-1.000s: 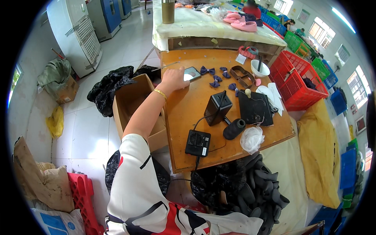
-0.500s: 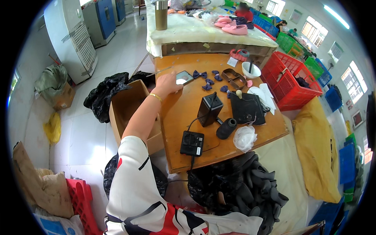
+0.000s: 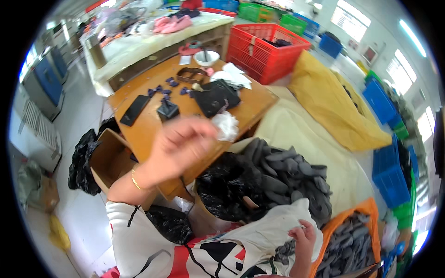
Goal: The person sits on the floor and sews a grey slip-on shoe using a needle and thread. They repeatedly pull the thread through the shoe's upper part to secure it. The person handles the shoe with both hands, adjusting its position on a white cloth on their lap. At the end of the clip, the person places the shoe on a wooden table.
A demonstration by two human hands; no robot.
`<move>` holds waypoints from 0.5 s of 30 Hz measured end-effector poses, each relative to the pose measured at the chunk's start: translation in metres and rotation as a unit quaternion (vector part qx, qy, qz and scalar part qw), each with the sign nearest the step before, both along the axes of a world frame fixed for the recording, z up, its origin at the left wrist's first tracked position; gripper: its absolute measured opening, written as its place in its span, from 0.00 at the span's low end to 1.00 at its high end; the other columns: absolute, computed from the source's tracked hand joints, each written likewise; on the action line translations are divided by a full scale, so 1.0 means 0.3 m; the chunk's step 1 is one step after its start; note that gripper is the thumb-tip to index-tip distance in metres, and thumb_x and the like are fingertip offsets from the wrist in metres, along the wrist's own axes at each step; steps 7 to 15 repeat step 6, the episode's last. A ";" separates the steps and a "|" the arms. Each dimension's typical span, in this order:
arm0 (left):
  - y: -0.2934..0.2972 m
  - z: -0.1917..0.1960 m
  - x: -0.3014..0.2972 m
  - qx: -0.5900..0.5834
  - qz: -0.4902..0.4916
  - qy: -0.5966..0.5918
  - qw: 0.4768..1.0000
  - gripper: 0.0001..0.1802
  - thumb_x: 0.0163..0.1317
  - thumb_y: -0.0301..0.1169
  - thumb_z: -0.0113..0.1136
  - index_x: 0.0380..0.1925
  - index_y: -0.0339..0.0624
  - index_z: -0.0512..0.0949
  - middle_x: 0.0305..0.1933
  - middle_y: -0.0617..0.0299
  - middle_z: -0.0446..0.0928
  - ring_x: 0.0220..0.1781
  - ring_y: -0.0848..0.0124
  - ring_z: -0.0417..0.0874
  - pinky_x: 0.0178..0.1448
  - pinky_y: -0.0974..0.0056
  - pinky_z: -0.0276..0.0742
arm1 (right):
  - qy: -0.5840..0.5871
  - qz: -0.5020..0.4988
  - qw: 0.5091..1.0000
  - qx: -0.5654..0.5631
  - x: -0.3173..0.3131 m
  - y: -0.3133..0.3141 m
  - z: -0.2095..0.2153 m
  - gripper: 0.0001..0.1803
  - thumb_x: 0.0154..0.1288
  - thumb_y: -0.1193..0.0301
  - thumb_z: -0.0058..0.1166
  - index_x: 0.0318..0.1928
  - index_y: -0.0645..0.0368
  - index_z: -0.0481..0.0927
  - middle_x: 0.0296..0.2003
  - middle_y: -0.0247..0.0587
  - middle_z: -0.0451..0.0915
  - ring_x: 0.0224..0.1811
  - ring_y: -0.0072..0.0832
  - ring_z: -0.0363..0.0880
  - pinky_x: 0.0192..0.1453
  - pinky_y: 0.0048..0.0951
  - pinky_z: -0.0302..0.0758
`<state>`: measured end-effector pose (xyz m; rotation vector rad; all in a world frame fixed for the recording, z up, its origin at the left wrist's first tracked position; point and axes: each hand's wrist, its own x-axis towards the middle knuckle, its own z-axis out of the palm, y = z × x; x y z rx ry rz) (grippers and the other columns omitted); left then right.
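Note:
My left hand [image 3: 183,143], smeared by motion, hangs above the near part of the wooden table [image 3: 121,98]; its fingers are too blurred to show whether they hold anything. Low on the right, my right hand [image 3: 303,237] is closed over the white cloth [image 3: 259,229] on my lap, fingertips pinched together. What it holds, if anything, I cannot make out. A grey piece [image 3: 283,252] lies beside it. On the table's left side rests a dark phone [image 3: 135,110]. Several dark blue bows [image 3: 160,90] lie beyond my left hand.
Grey shaped pieces fill a black bag [image 3: 227,185] by the table and an orange sack [image 3: 371,208] at right. The table carries a black pouch [image 3: 215,98], white bowl [image 3: 206,59] and crumpled plastic [image 3: 227,126]. A cardboard box [image 3: 109,160] stands left; a red crate [image 3: 264,53] stands behind.
My left hand has left the phone and come nearer and to the right. The view has swung right, and my right hand now shows. The phone's screen has gone from bright to dark.

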<state>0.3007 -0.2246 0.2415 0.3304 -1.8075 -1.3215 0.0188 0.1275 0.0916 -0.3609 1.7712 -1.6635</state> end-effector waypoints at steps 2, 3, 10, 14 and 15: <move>0.118 -0.031 -0.128 0.031 -0.165 -0.085 0.982 0.13 0.67 0.22 0.61 0.51 0.36 0.80 0.48 0.64 0.81 0.45 0.79 0.80 0.50 0.70 0.77 | -0.001 0.052 0.999 -0.016 0.045 0.025 0.044 0.07 0.69 0.82 0.53 0.47 0.66 0.77 0.31 0.43 0.85 0.34 0.26 0.85 0.43 0.27 0.83; 0.176 -0.064 -0.200 0.071 -0.240 -0.132 0.959 0.15 0.67 0.22 0.61 0.54 0.37 0.79 0.48 0.64 0.81 0.45 0.80 0.80 0.49 0.70 0.77 | -0.007 0.073 0.997 -0.021 0.072 0.035 0.076 0.05 0.70 0.81 0.53 0.45 0.66 0.78 0.32 0.43 0.85 0.35 0.26 0.85 0.44 0.27 0.83; 0.363 -0.221 -0.358 0.202 -0.397 -0.250 0.860 0.26 0.69 0.29 0.62 0.67 0.43 0.70 0.41 0.68 0.79 0.37 0.83 0.77 0.40 0.73 0.75 | -0.021 0.122 0.992 -0.038 0.125 0.091 0.115 0.04 0.72 0.80 0.54 0.45 0.64 0.79 0.37 0.44 0.86 0.40 0.28 0.86 0.49 0.28 0.82; 0.363 -0.221 -0.358 0.202 -0.397 -0.250 0.860 0.26 0.69 0.29 0.62 0.67 0.43 0.70 0.41 0.68 0.79 0.37 0.83 0.77 0.40 0.73 0.75 | -0.021 0.122 0.992 -0.038 0.125 0.091 0.115 0.04 0.72 0.80 0.54 0.45 0.64 0.79 0.37 0.44 0.86 0.40 0.28 0.86 0.49 0.28 0.82; 0.363 -0.221 -0.358 0.202 -0.397 -0.250 0.860 0.26 0.69 0.29 0.62 0.67 0.43 0.70 0.41 0.68 0.79 0.37 0.83 0.77 0.40 0.73 0.75 | -0.021 0.122 0.992 -0.038 0.125 0.091 0.115 0.04 0.72 0.80 0.54 0.45 0.64 0.79 0.37 0.44 0.86 0.40 0.28 0.86 0.49 0.28 0.82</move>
